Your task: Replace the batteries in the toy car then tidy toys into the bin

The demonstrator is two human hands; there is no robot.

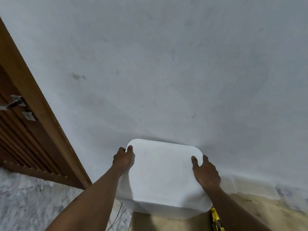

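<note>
White bin [164, 177], long axis left-right, left hand [123, 158] and right hand [205, 172] gripping its ends

white bin [164, 177], brown door [25, 130], yellow toy [215, 217]

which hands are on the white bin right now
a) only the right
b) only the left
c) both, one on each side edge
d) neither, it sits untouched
c: the left hand and the right hand each grip an opposite side edge of the white bin, with a thumb on its top surface.
</note>
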